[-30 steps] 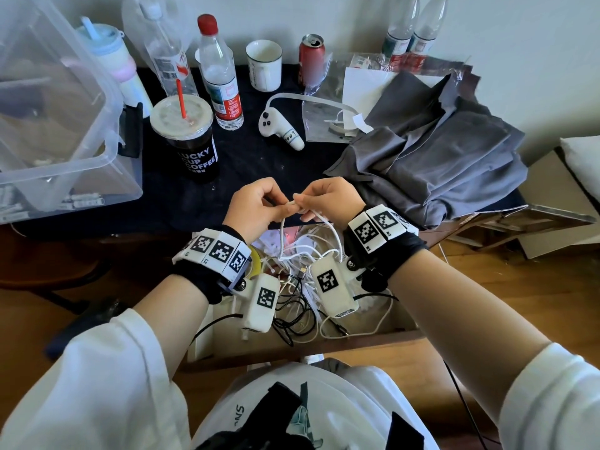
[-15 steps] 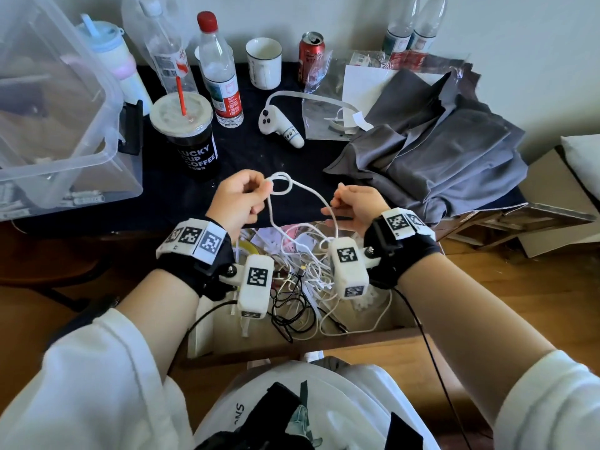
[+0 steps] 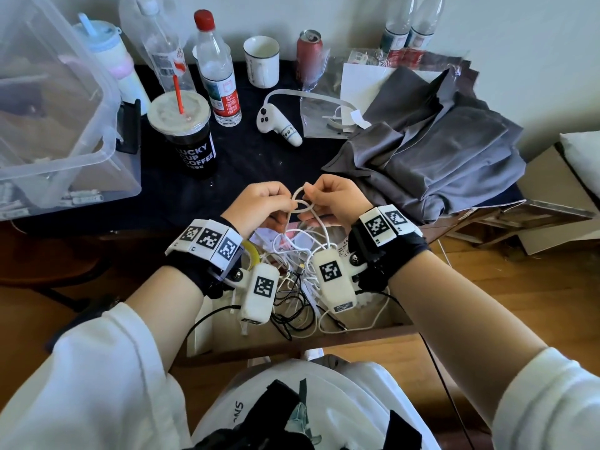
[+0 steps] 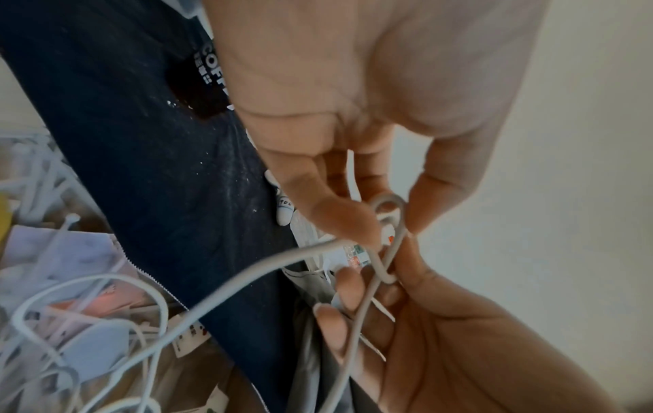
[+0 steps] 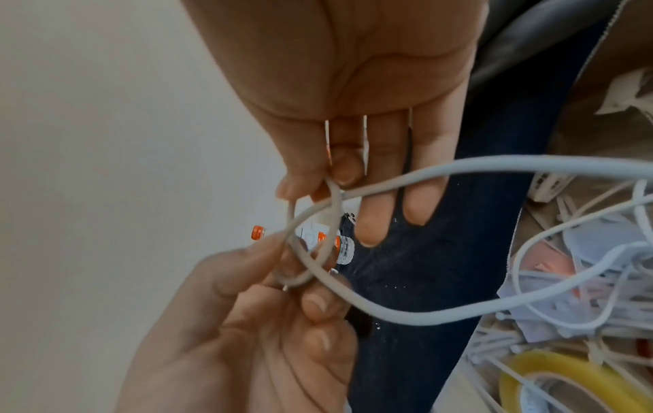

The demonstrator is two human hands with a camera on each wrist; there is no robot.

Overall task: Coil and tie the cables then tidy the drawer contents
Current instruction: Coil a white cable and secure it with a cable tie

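right now both hands meet above the open drawer [image 3: 292,339], just in front of the dark table [image 3: 259,164]. the left hand [image 3: 259,206] and the right hand [image 3: 337,199] each pinch the white cable [image 3: 303,206] between thumb and forefinger, the other fingers loosely curled, and a small loop of it stands up between them where the strand crosses itself. the rest of the cable hangs down into the drawer, among a tangle of white and black cords [image 3: 302,303] and a yellow tape roll [image 5: 565,382]. farther back on the table stand a coffee cup [image 3: 188,134] to the left and a grey cloth [image 3: 438,147] to the right.
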